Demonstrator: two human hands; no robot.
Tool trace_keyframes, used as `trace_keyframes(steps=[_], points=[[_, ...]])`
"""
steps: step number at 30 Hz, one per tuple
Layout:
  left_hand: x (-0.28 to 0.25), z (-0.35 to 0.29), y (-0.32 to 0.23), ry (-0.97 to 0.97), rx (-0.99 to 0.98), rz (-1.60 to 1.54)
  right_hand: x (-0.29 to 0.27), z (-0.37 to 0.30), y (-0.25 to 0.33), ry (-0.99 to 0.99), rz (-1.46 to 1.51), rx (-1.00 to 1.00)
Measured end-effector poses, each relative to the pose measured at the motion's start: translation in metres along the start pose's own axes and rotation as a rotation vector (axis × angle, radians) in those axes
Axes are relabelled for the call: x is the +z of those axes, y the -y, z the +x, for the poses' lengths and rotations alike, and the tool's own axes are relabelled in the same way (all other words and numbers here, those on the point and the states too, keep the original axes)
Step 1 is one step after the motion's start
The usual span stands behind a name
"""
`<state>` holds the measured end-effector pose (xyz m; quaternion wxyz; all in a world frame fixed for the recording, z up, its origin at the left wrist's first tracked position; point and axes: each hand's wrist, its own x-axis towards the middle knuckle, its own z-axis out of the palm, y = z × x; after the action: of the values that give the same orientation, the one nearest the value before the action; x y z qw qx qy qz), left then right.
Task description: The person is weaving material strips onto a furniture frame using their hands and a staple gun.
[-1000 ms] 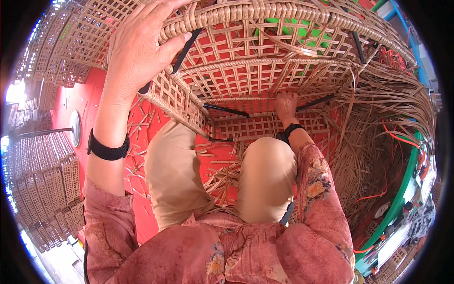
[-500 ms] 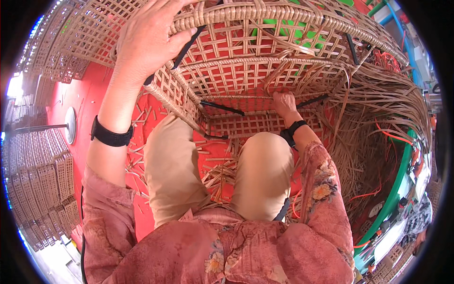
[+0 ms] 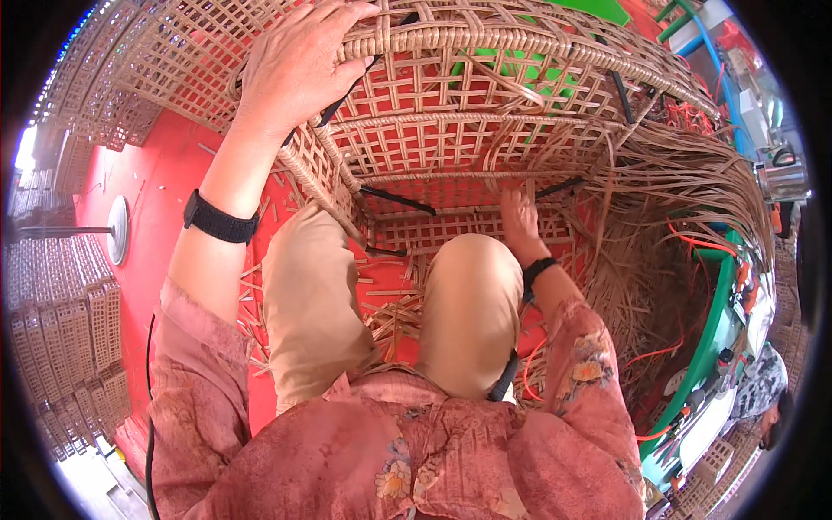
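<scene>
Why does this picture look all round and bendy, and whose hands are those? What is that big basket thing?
The picture comes from a small camera worn on a person's head, looking down. Its lens sees very wide, so straight edges bend near the rim. You see the person's own knees and flowered pink sleeves at the bottom.

The big thing is a half-woven wicker frame, open like a lattice, standing on a red floor. Loose cane strips hang off its right side, and short cut bits lie scattered on the floor.

The left hand rests on the frame's top rim, steadying it. The right hand reaches low inside, touching the woven bottom part. Whether it pinches a strip, I cannot tell. Both wrists wear black bands.
</scene>
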<state>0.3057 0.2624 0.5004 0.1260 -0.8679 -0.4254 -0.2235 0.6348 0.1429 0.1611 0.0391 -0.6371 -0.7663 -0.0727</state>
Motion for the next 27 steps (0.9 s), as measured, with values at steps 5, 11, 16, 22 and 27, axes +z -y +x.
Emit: trace_keyframes(steps=[5, 11, 16, 22, 27], points=[[-0.002, -0.004, 0.006, 0.027, -0.036, 0.063, 0.009, -0.113, 0.000, 0.535, 0.533, 0.186], [0.006, -0.003, 0.006, 0.023, -0.031, 0.056, -0.016, -0.253, 0.016, 0.768, 0.610, 0.349], [0.018, -0.004, 0.021, -0.050, 0.021, 0.073, -0.135, -0.303, 0.047, 0.815, 0.338, 0.535], [0.022, -0.004, 0.021, -0.052, 0.020, 0.086, -0.185, -0.406, 0.070, 0.539, 0.581, 0.902], [0.022, -0.006, 0.031, -0.076, 0.023, 0.073, -0.182, -0.508, 0.062, 0.173, 0.973, 1.263]])
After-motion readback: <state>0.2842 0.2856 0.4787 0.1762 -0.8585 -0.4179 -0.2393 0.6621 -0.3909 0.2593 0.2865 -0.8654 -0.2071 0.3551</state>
